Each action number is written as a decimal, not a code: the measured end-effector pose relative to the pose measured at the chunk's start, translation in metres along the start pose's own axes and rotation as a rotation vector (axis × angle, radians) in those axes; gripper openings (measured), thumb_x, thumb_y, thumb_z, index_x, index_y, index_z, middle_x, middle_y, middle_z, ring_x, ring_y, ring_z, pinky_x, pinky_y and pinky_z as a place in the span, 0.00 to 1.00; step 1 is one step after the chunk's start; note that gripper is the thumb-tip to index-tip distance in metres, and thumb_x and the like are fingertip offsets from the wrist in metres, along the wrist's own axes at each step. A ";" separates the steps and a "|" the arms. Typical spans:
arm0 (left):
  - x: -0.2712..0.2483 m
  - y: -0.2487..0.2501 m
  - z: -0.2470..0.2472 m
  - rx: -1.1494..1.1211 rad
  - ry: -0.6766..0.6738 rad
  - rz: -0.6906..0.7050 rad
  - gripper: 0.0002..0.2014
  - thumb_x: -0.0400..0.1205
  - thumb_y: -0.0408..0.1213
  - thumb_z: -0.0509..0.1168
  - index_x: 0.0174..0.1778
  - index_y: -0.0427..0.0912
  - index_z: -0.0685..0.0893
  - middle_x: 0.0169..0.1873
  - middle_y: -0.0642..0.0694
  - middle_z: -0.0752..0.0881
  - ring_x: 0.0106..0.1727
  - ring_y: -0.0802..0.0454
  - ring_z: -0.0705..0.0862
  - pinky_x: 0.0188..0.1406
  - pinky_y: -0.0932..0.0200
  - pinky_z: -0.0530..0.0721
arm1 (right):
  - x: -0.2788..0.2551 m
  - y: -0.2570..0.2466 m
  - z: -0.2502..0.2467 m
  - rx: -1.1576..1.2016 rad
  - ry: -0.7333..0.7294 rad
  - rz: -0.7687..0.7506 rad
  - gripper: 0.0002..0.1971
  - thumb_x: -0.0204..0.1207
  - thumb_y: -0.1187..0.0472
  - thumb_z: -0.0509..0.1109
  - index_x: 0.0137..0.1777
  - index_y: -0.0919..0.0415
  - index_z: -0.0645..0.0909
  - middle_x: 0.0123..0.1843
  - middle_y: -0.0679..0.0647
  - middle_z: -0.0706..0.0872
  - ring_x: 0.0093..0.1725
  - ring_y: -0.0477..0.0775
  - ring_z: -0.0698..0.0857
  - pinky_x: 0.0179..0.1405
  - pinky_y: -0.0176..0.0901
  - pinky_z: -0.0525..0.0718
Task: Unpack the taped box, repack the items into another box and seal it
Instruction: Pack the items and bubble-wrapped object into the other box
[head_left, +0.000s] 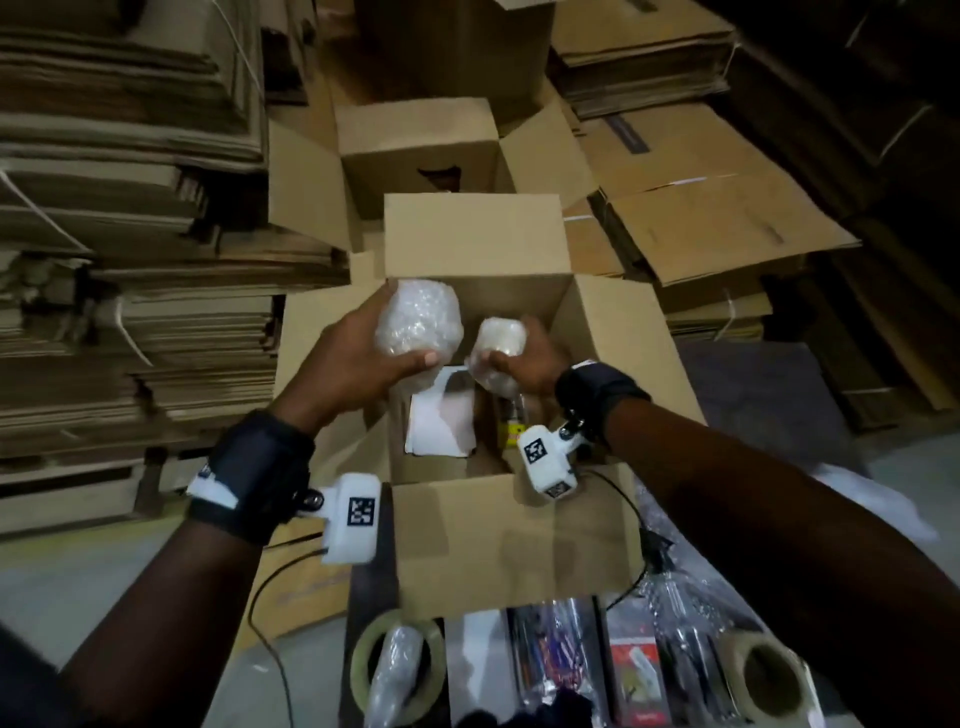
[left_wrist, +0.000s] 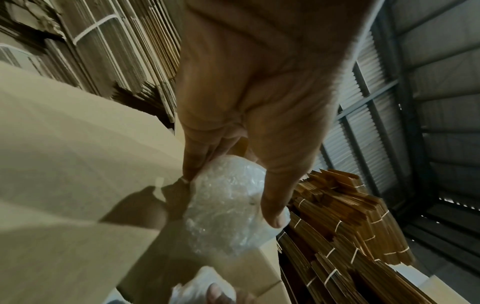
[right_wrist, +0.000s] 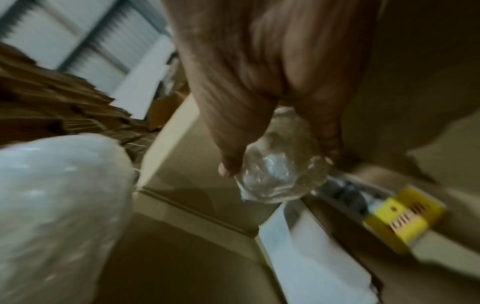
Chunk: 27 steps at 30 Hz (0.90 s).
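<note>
Overhead, from the head view: an open box (head_left: 498, 395) stands with all four flaps out, and both hands work above its mouth. The left hand (head_left: 358, 358) has its fingers curled round a large bubble-wrapped bundle (head_left: 421, 322), held over the box's far-left corner. The right hand (head_left: 524, 358) grips a smaller wrapped bundle (head_left: 496, 348) just right of the large one, over the box's middle. White paper (head_left: 441, 415) and a yellow-labelled pack (head_left: 511, 428) lie on the box floor. A second open box (head_left: 421, 150) stands beyond the near one. Two tape rolls (head_left: 397, 665) lie nearer the person than the box, likely kept for sealing. Whether the bundles are going in or coming out cannot be told.

Left wrist view: thumb and fingers (left_wrist: 272, 197) are clamped on opposite sides of the large bundle, whose long axis runs away from the palm, roughly downward towards the box.

Right wrist view, blurred: the fingers pinch the small bundle at its upper end, so it hangs towards the box floor above the paper. Holding each bundle by its end probably allows lowering without catching the walls.
</note>
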<state>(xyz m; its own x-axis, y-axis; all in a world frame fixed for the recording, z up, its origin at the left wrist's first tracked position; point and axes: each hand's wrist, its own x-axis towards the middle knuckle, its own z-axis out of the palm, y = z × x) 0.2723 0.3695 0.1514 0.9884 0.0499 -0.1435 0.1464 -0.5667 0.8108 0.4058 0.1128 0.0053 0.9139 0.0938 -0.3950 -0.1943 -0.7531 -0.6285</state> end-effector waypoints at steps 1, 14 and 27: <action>-0.001 0.000 -0.001 -0.001 -0.006 -0.003 0.49 0.70 0.57 0.80 0.84 0.63 0.61 0.73 0.50 0.79 0.69 0.46 0.81 0.61 0.41 0.87 | 0.006 0.001 0.005 0.004 -0.014 0.050 0.55 0.55 0.17 0.74 0.77 0.51 0.71 0.70 0.58 0.84 0.66 0.64 0.85 0.64 0.60 0.86; 0.003 -0.012 0.012 0.150 -0.007 0.016 0.50 0.75 0.52 0.77 0.87 0.57 0.53 0.81 0.43 0.69 0.76 0.44 0.73 0.61 0.59 0.72 | 0.012 -0.004 0.035 -0.308 -0.172 0.240 0.50 0.77 0.32 0.66 0.88 0.62 0.53 0.86 0.70 0.59 0.84 0.71 0.64 0.83 0.62 0.63; 0.003 -0.003 0.009 0.177 -0.012 0.029 0.49 0.74 0.52 0.77 0.87 0.55 0.56 0.80 0.41 0.72 0.76 0.42 0.73 0.62 0.56 0.73 | -0.039 -0.062 -0.026 -0.503 -0.039 0.010 0.41 0.82 0.31 0.59 0.81 0.65 0.67 0.79 0.67 0.73 0.77 0.70 0.74 0.74 0.60 0.75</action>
<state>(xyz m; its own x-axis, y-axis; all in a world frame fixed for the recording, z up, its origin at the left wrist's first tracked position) 0.2742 0.3640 0.1432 0.9915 0.0223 -0.1285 0.1069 -0.7035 0.7026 0.3918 0.1390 0.0775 0.8970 0.1017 -0.4302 0.0015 -0.9739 -0.2271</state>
